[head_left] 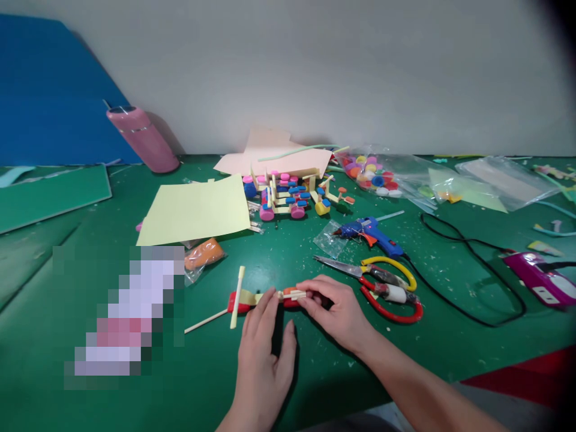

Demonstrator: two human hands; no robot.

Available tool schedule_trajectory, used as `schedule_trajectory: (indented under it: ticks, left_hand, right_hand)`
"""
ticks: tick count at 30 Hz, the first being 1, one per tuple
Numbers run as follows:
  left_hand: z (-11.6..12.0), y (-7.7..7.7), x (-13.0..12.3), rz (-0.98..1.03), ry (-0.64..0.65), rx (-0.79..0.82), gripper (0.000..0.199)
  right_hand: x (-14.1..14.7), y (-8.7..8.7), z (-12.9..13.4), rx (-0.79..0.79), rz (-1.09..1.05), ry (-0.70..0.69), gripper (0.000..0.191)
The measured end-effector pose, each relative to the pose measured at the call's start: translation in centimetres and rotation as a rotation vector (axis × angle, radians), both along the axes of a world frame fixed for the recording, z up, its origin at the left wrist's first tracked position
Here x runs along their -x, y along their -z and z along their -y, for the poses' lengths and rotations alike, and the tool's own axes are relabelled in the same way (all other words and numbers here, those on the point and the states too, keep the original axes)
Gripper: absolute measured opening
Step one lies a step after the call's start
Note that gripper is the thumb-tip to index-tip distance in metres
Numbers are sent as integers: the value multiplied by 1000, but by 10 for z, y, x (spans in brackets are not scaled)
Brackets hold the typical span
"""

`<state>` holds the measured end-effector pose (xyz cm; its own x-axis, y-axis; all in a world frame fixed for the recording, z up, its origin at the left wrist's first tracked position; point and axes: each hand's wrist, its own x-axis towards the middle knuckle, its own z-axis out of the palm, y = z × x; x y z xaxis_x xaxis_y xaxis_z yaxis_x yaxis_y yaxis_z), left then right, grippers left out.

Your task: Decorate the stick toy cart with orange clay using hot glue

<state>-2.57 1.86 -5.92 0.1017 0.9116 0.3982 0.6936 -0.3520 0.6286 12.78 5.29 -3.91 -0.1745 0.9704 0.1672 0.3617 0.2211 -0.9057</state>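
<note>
A small craft model of light wooden sticks and red pieces (240,303) lies on the green table in front of me. Crossing its left end is a pale yellow stick (237,297), and a thin wooden stick (207,321) points out to the lower left. My left hand (265,354) rests over the model's middle, fingers stretched out, fingertips touching it and the thumb apart. With thumb and fingers pinched, my right hand (335,309) grips short wooden sticks (294,294) at the model's right end, above a red and orange part. Fingers hide some of the model.
Scissors (382,285) and a blue glue gun (371,233) lie to the right, the gun's black cord running to a purple power strip (542,279). Behind are colourful stick models (288,201), yellow paper (198,210), bagged caps (375,177) and a pink bottle (146,138).
</note>
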Motion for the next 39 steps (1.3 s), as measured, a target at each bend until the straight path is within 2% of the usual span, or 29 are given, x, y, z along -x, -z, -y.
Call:
schedule_trajectory:
  ticks: [39]
  left_hand:
    - [0,0,1,-19,6,-17,40]
  right_hand:
    - [1,1,-1,0,-3,1,17]
